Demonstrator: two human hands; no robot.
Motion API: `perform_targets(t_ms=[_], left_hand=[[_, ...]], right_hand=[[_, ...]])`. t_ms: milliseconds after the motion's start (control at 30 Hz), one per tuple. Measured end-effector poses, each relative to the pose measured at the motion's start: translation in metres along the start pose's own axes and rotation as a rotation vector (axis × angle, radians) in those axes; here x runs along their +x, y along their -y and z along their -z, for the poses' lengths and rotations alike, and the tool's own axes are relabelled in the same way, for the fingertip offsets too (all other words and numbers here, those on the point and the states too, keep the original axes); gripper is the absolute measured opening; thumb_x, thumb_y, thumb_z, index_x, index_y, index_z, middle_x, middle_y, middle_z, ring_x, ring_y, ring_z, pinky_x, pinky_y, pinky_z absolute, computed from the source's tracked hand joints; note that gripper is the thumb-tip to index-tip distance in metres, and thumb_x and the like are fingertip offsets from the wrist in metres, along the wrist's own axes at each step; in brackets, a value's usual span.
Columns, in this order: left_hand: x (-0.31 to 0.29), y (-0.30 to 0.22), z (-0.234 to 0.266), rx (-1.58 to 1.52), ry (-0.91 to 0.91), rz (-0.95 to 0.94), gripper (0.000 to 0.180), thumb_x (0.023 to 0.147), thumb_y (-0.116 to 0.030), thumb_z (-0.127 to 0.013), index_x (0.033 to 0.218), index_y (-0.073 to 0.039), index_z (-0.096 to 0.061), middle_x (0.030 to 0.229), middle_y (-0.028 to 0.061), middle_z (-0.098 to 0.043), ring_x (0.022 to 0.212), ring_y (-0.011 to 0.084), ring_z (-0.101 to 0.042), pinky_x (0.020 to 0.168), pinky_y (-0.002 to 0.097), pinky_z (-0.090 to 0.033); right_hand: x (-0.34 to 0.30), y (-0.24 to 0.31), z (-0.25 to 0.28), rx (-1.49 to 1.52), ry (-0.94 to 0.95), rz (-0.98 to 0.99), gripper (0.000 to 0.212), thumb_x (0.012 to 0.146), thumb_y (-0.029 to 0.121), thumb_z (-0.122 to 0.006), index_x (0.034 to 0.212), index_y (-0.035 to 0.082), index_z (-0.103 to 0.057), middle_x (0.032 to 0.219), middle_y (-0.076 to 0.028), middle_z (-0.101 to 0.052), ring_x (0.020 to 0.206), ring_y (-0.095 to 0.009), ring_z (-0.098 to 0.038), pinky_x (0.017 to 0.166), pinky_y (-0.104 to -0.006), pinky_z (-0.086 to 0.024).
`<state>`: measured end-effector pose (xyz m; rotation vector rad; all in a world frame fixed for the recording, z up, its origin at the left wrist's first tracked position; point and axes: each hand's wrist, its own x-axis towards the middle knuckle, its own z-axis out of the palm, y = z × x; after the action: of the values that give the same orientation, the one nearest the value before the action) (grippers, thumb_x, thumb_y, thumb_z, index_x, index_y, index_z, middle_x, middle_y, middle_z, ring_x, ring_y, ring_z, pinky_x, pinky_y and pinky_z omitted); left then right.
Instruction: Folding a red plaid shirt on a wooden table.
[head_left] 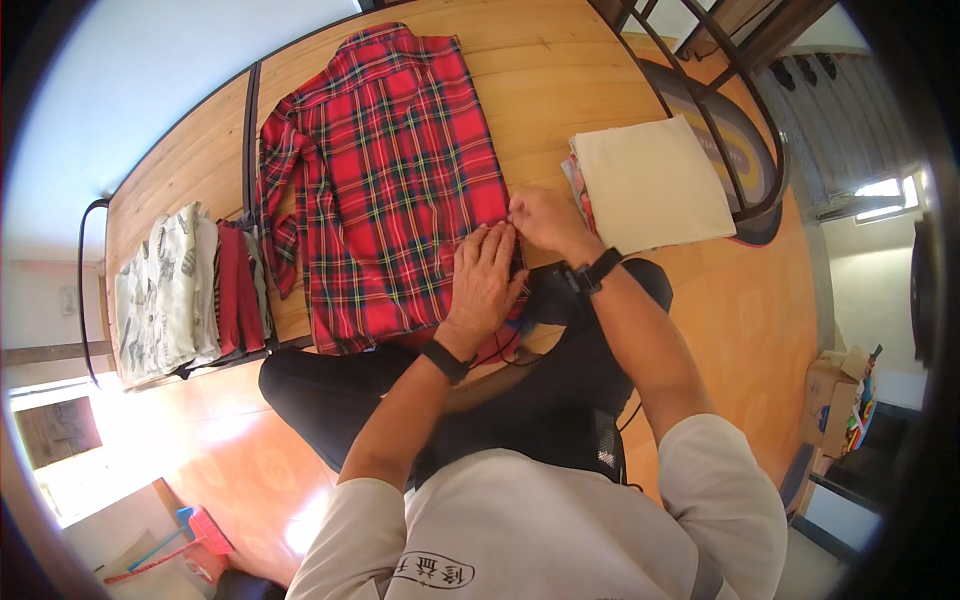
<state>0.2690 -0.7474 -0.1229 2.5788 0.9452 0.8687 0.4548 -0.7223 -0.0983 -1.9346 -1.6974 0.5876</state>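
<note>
A red plaid shirt (390, 160) is spread back side up on the wooden table (545, 60). Its collar points to the far edge, and one sleeve is folded down along the left side. My left hand (482, 280) lies flat on the shirt's lower right part, its fingers stretched out. At the shirt's right edge, just beside those fingertips, my right hand (545, 218) is closed in a pinch on the fabric. The shirt's lower hem reaches the near table edge, partly hidden by my left wrist.
Several folded clothes (180, 290) stand in a row at the table's left. A stack topped by a cream cloth (655, 185) lies at the right. Beyond it are a dark metal frame (735, 100) and an oval mat (690, 90). A cardboard box (832, 400) stands at far right.
</note>
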Motion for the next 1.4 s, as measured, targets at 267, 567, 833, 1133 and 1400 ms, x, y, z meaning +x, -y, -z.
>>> perform_targets(t_ms=[267, 567, 833, 1133, 1400], left_hand=[[0.007, 0.029, -0.008, 0.104, 0.147, -0.044, 0.064, 0.093, -0.039, -0.063, 0.145, -0.006, -0.047, 0.153, 0.0163, -0.040, 0.144, 0.0406, -0.030, 0.116, 0.0611, -0.025], [0.026, 0.082, 0.001, 0.097, 0.250, -0.026, 0.065, 0.096, -0.044, -0.055, 0.149, -0.007, -0.043, 0.158, 0.0150, -0.035, 0.147, 0.0389, -0.027, 0.117, 0.0606, -0.023], [0.040, 0.130, -0.005, 0.062, 0.371, -0.006, 0.066, 0.101, -0.048, -0.046, 0.151, -0.007, -0.040, 0.162, 0.0155, -0.027, 0.150, 0.0379, -0.020, 0.118, 0.0610, -0.021], [0.035, 0.139, -0.001, 0.038, 0.380, -0.020, 0.064, 0.100, -0.047, -0.049, 0.151, -0.008, -0.041, 0.162, 0.0150, -0.028, 0.150, 0.0372, -0.021, 0.118, 0.0598, -0.019], [0.013, 0.121, -0.014, 0.012, 0.327, 0.015, 0.065, 0.096, -0.046, -0.052, 0.150, -0.010, -0.044, 0.161, 0.0128, -0.030, 0.150, 0.0357, -0.023, 0.119, 0.0593, -0.019]], right_hand=[[0.122, 0.037, 0.031, -0.476, -0.217, 0.302, 0.025, 0.091, 0.017, -0.065, 0.107, -0.001, -0.060, 0.111, -0.021, -0.061, 0.102, -0.040, -0.061, 0.086, -0.0484, -0.049], [0.288, 0.044, -0.018, -0.673, -0.234, 0.404, 0.057, 0.096, 0.029, -0.061, 0.143, 0.001, -0.045, 0.142, -0.020, -0.049, 0.122, -0.038, -0.054, 0.100, -0.0484, -0.046], [0.426, 0.015, -0.048, -0.808, -0.222, 0.338, 0.058, 0.102, 0.040, -0.049, 0.146, 0.002, -0.043, 0.154, -0.015, -0.041, 0.127, -0.039, -0.051, 0.106, -0.0474, -0.044], [0.461, 0.019, -0.048, -0.827, -0.185, 0.303, 0.056, 0.105, 0.044, -0.041, 0.147, 0.006, -0.044, 0.148, -0.013, -0.048, 0.127, -0.039, -0.051, 0.106, -0.0473, -0.044], [0.410, 0.039, -0.054, -0.916, -0.223, 0.301, 0.053, 0.104, 0.043, -0.043, 0.143, 0.009, -0.048, 0.137, -0.016, -0.057, 0.118, -0.040, -0.057, 0.095, -0.0536, -0.050]])
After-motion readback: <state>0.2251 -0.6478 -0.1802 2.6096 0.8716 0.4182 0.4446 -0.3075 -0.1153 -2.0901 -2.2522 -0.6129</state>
